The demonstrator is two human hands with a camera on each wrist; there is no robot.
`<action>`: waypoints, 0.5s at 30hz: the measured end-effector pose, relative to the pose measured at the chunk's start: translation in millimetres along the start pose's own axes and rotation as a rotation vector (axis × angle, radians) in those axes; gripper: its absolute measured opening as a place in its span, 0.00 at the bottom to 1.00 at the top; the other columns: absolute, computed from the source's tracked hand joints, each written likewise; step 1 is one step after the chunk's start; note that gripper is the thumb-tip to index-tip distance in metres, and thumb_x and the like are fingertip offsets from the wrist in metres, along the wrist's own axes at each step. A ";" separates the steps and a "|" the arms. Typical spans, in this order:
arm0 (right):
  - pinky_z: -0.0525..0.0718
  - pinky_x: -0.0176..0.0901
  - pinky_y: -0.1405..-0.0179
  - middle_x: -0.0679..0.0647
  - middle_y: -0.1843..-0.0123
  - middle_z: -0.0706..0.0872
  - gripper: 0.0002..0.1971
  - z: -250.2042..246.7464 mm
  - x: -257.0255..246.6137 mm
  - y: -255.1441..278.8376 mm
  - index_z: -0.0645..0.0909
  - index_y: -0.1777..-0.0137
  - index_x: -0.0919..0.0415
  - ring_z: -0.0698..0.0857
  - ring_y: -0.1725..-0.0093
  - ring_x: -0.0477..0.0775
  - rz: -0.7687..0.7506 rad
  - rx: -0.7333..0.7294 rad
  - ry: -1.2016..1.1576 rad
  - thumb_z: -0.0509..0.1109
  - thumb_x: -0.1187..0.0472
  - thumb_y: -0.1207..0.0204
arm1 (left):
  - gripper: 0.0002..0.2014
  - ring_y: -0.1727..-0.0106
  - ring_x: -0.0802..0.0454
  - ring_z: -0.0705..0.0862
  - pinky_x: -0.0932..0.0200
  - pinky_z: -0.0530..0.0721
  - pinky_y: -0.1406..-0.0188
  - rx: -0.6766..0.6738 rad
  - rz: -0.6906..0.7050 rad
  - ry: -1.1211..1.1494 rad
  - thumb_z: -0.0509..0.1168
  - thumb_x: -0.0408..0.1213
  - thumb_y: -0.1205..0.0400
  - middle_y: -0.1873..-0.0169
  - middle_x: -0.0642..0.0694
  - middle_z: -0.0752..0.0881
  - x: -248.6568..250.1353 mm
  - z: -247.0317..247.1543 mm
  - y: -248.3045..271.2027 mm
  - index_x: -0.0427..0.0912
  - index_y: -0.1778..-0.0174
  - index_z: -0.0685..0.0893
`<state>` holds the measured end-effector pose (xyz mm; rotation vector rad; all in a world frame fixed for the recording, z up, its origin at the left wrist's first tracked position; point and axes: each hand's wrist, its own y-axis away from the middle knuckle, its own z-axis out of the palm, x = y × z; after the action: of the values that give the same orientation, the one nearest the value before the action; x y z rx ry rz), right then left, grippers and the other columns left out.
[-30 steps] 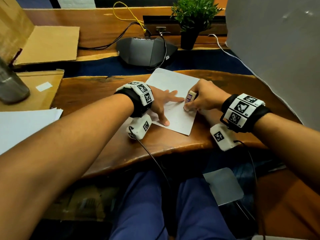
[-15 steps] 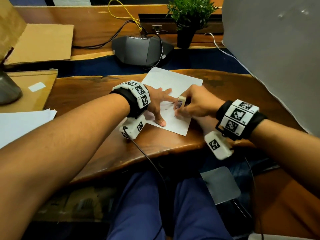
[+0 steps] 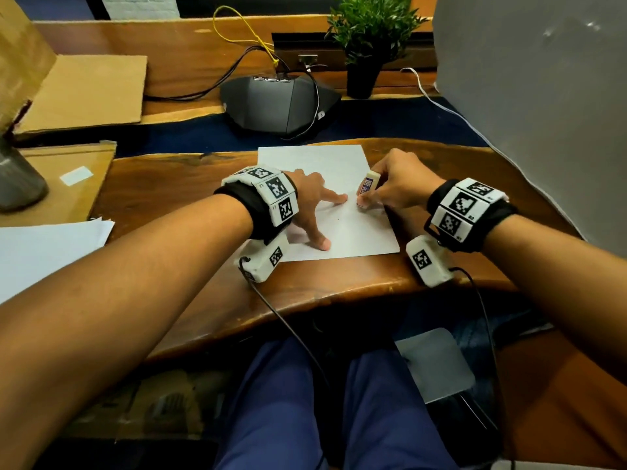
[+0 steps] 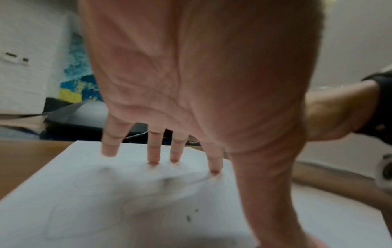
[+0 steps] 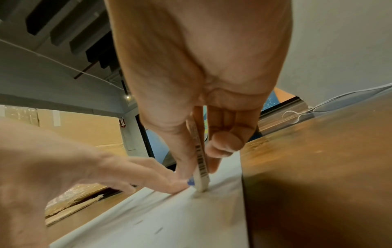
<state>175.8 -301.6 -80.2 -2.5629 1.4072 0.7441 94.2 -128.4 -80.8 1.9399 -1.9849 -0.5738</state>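
A white sheet of paper (image 3: pixel 342 228) lies on the wooden desk (image 3: pixel 176 184) in front of me. My left hand (image 3: pixel 314 206) presses it flat with straight, spread fingers (image 4: pixel 153 151), thumb near the sheet's front edge. My right hand (image 3: pixel 390 184) pinches a small white eraser (image 3: pixel 367 186) in a printed sleeve, its lower end standing on the paper (image 5: pixel 161 223). From the right wrist, the eraser (image 5: pixel 201 165) sits between thumb and fingers, touching the sheet beside the left forefinger. Faint pencil marks show on the paper (image 4: pixel 106 209).
A dark conference phone (image 3: pixel 278 103) with cables stands behind the sheet, a potted plant (image 3: pixel 366 39) to its right. Cardboard (image 3: pixel 84 93) and a stack of white sheets (image 3: pixel 44 245) lie at left. A grey panel (image 3: pixel 536 106) rises at right.
The right hand with the eraser slid left toward the left forefinger, then back right a little. The left hand stayed pressed on the sheet.
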 end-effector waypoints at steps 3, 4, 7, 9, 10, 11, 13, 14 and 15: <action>0.85 0.36 0.62 0.57 0.50 0.92 0.16 2.8 -4.3 0.8 0.91 0.47 0.63 0.88 0.55 0.50 0.004 0.054 0.035 0.84 0.56 0.31 | 0.54 0.20 0.39 0.62 0.36 0.68 0.26 0.040 0.021 0.033 0.76 0.67 0.37 0.17 0.45 0.58 1.2 1.2 1.8 0.67 0.17 0.56; 0.86 0.37 0.62 0.56 0.52 0.92 0.15 6.0 -6.3 2.5 0.91 0.48 0.63 0.88 0.56 0.49 -0.016 0.056 0.037 0.84 0.57 0.31 | 0.54 0.18 0.39 0.61 0.36 0.66 0.23 0.032 0.034 0.069 0.77 0.66 0.37 0.16 0.46 0.55 0.6 2.3 1.7 0.65 0.17 0.56; 0.83 0.29 0.72 0.53 0.60 0.91 0.09 16.6 -16.0 14.8 0.91 0.54 0.60 0.87 0.65 0.43 -0.107 -0.037 0.021 0.84 0.58 0.31 | 0.51 0.17 0.40 0.59 0.36 0.64 0.21 0.006 0.065 0.137 0.77 0.64 0.35 0.14 0.50 0.51 -2.6 5.0 1.6 0.63 0.18 0.59; 0.81 0.27 0.75 0.53 0.61 0.91 0.10 14.2 -15.8 11.4 0.90 0.54 0.59 0.88 0.66 0.42 -0.090 -0.061 -0.012 0.84 0.57 0.31 | 0.51 0.17 0.41 0.60 0.37 0.63 0.21 0.003 0.062 0.139 0.78 0.63 0.34 0.14 0.50 0.51 -2.9 4.0 1.8 0.63 0.18 0.59; 0.81 0.29 0.74 0.53 0.59 0.91 0.12 10.4 -13.4 7.2 0.90 0.52 0.61 0.88 0.65 0.42 -0.053 -0.025 -0.032 0.84 0.57 0.31 | 0.52 0.16 0.41 0.58 0.36 0.62 0.20 -0.001 0.059 0.140 0.78 0.63 0.35 0.14 0.51 0.50 -2.1 3.3 1.9 0.64 0.17 0.57; 0.81 0.29 0.73 0.53 0.56 0.91 0.13 6.6 -10.2 4.1 0.90 0.50 0.62 0.87 0.64 0.42 -0.008 0.024 -0.050 0.84 0.57 0.31 | 0.53 0.15 0.42 0.57 0.35 0.60 0.20 -0.004 0.057 0.138 0.78 0.63 0.35 0.13 0.51 0.48 -0.9 3.1 2.1 0.65 0.17 0.56; 0.82 0.30 0.72 0.53 0.55 0.91 0.13 7.3 -8.0 3.2 0.90 0.49 0.63 0.87 0.64 0.42 0.021 0.069 -0.069 0.83 0.57 0.30 | 0.53 0.15 0.41 0.55 0.34 0.60 0.20 -0.006 0.055 0.131 0.78 0.63 0.35 0.13 0.51 0.47 0.3 2.5 2.5 0.65 0.17 0.55; 0.85 0.34 0.70 0.54 0.55 0.91 0.13 11.5 -10.7 5.5 0.90 0.49 0.62 0.88 0.63 0.44 -0.010 0.045 -0.054 0.83 0.57 0.30 | 0.53 0.15 0.41 0.56 0.34 0.60 0.20 -0.005 0.053 0.132 0.78 0.62 0.35 0.13 0.51 0.47 -0.8 2.3 2.6 0.64 0.17 0.55; 0.89 0.38 0.65 0.54 0.56 0.92 0.13 16.6 -15.0 11.1 0.90 0.50 0.61 0.89 0.62 0.46 -0.048 -0.004 -0.025 0.84 0.56 0.31 | 0.53 0.15 0.41 0.56 0.35 0.60 0.20 -0.004 0.053 0.134 0.78 0.62 0.34 0.13 0.51 0.48 -1.3 2.5 2.7 0.63 0.17 0.55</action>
<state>154.1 -290.9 -86.2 -2.5716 1.3330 0.7701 90.7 -126.9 -81.7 1.8653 -1.9440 -0.4218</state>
